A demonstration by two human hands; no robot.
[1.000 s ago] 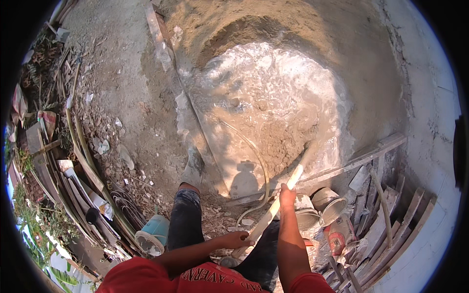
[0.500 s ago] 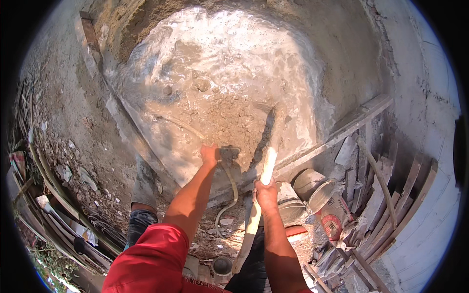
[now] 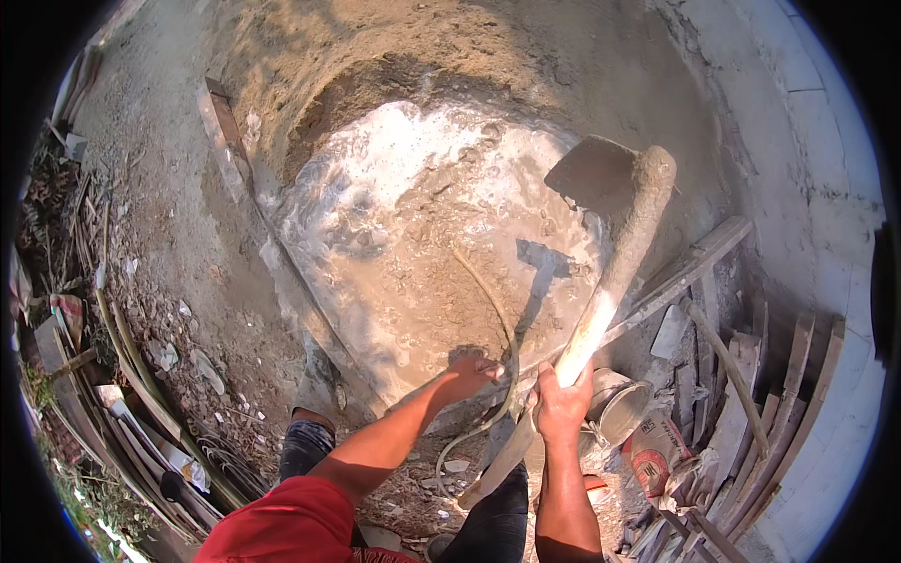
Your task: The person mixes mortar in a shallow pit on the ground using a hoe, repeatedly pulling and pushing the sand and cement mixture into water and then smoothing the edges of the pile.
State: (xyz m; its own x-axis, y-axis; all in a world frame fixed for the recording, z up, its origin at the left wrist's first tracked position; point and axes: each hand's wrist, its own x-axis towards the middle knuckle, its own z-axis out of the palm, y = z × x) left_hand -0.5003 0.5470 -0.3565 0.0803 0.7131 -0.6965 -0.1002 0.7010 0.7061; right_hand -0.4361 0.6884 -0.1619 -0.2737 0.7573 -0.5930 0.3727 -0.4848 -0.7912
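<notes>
A long-handled hoe [image 3: 615, 267] is raised at a slant over the wet grey mix [image 3: 427, 310], its wide blade [image 3: 593, 180] coated with mud. My right hand [image 3: 561, 405] is wrapped round the lower part of the pale handle. Just left of the handle, my left hand [image 3: 472, 372] has loosely curled fingers and appears to hold nothing. Close by its fingertips a thin yellowish hose [image 3: 490, 298] bends down. The hose's upper end lies over the mix, while its lower part loops back toward my feet.
Wooden boards edge the mix on the left [image 3: 305, 305] and right [image 3: 690, 267]. Beyond it rises a bank of sand [image 3: 394, 42]. At right are a mud-coated bucket [image 3: 624, 413], a torn cement bag [image 3: 652, 460] and stacked timber [image 3: 751, 432] beside a pale wall [image 3: 817, 150].
The hoe's blade has come up out of the mix and moved right. My left hand has let go of the hose and moved right, toward the handle. The hose has swung right.
</notes>
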